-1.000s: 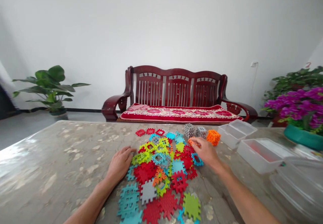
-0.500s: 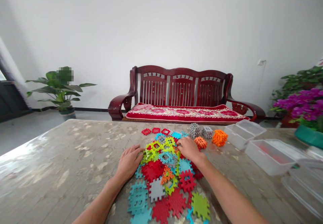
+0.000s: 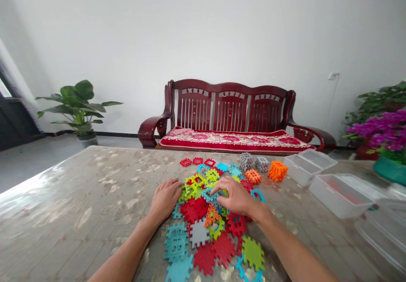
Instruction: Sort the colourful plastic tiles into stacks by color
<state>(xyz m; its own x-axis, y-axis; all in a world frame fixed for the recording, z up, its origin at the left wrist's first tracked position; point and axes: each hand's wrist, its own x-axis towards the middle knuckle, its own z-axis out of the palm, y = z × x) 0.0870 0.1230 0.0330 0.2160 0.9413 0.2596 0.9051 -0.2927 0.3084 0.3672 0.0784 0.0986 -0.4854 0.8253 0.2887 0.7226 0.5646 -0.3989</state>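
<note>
A pile of interlocking plastic tiles in several colours lies between my hands. My left hand point(image 3: 165, 196) rests flat at the pile's left side, fingers stretched out, its fingertips by the lime green tiles point(image 3: 191, 189). Over the middle of the pile, my right hand point(image 3: 235, 195) is bent, with thumb and fingers apart at a light blue openwork tile point(image 3: 207, 196); whether it touches that tile is unclear. Just below are an orange triangular tile point(image 3: 211, 216) and dark red tiles point(image 3: 192, 211). A grey square tile point(image 3: 199, 233) lies nearer to me.
Grey stacks point(image 3: 246, 161) and an orange stack point(image 3: 278, 171) of tiles stand behind the pile on the right. Clear plastic boxes point(image 3: 339, 201) are at the table's right. A wooden bench point(image 3: 228, 104) stands beyond the patterned table point(image 3: 104, 205).
My right hand has moved left and a little toward me, from the pile's right side to over the light blue tile. My left hand stays in place. The view has shifted slightly.
</note>
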